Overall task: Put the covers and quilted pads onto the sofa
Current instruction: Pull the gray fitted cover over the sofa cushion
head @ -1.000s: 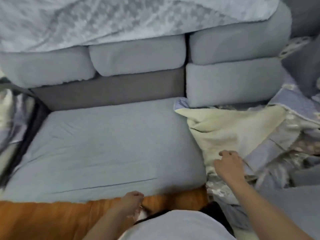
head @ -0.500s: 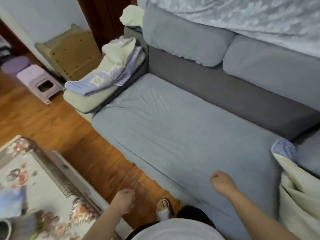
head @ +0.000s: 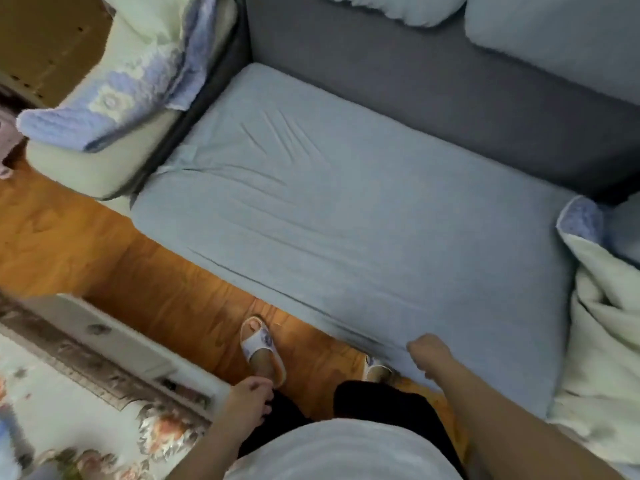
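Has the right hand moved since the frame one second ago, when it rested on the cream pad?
Yes. The right hand has left the cream quilted pad and now sits at the front edge of the grey seat cushion.
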Motion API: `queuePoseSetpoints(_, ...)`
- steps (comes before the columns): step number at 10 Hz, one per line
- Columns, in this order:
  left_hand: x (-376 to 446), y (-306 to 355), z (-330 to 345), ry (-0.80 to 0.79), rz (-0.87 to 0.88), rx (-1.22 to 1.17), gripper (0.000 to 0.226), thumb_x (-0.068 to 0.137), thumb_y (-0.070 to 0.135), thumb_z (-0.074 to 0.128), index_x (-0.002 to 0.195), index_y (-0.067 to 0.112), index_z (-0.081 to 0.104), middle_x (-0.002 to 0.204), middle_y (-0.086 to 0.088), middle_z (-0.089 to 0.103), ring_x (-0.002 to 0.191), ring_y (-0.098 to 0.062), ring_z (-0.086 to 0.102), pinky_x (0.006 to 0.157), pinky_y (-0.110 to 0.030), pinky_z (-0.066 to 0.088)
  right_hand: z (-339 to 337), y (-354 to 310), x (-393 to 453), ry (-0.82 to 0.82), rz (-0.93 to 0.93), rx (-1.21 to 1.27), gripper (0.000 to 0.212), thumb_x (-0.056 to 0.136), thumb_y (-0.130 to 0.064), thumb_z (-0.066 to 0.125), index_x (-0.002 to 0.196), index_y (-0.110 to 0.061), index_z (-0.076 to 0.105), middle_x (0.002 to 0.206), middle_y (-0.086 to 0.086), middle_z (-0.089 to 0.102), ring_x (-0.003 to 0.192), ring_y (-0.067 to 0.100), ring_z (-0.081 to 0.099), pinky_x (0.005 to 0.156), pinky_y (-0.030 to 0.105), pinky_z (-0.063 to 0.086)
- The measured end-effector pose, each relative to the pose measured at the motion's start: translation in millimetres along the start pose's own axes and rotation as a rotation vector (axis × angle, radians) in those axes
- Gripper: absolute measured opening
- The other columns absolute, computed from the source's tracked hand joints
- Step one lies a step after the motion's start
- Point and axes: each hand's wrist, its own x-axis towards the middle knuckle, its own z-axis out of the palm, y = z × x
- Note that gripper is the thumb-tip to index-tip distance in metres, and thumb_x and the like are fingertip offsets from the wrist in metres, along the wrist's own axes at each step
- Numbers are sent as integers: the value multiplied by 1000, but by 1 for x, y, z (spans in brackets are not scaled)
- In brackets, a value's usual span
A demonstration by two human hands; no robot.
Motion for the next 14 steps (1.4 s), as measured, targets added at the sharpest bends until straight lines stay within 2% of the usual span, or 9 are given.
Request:
queuePoseSetpoints(2,86,44,-26,-259,155,806,30,88,45,54,85,21,71,89,1,71,82,-17,66,77,-29,52,104,32,22,-2,257,328,32,96,-38,50,83,-11,61,87,5,65,77,22,64,80,41,60)
queuePoseSetpoints(3,157,63,-17,-151,284,1205,41,77,61,48,91,27,67,90,5,71,80,-13,66,78,-31,56,154,64,54,-86,308,408,23,94,-33,52,83,-15,61,89,1,66,92,26,71,83,35,59)
queuePoseSetpoints(4,199,86,13,-144,479,1378,24,98,41,45,103,27,64,98,4,69,85,-15,64,80,-33,55,159,72,69,-47,399,688,13,84,-27,58,76,-24,48,110,11,64,109,31,64,98,48,53)
queuePoseSetpoints(5,217,101,58,-96,630,1437,18,103,28,43,108,30,61,108,4,67,96,-17,62,83,-33,51,144,74,92,-15,367,766,35,97,-7,52,70,-23,36,85,3,48,106,22,47,111,49,41)
queuePoseSetpoints(6,233,93,96,-95,565,1391,20,104,27,42,107,31,61,106,4,68,83,-11,59,76,-30,49,129,76,128,13,424,1069,24,102,-7,46,79,-14,47,80,1,46,94,24,52,96,38,52)
queuePoseSetpoints(7,237,73,114,-200,483,1387,19,105,28,41,106,29,60,104,2,68,81,-9,62,81,-33,50,141,78,155,142,405,1004,12,102,-8,46,108,-10,56,79,0,50,67,12,51,48,14,49)
queuePoseSetpoints(9,223,53,103,-132,408,1192,13,100,17,52,107,24,60,106,-1,63,98,-22,63,84,-31,47,169,84,116,-32,384,485,14,97,-20,51,90,-7,52,91,9,59,92,28,62,75,33,50)
queuePoseSetpoints(11,243,88,53,55,347,1131,30,99,27,48,128,21,53,124,-10,64,105,-29,62,90,-40,51,93,81,165,-81,321,320,12,95,-14,50,93,-11,61,86,10,62,77,28,65,83,45,61)
queuePoseSetpoints(14,302,155,-42,498,508,1036,31,97,32,53,118,12,44,117,-14,48,110,-33,50,84,-46,49,90,-127,160,251,-494,-307,33,93,-29,59,120,-15,50,119,9,43,98,38,58,79,43,51)
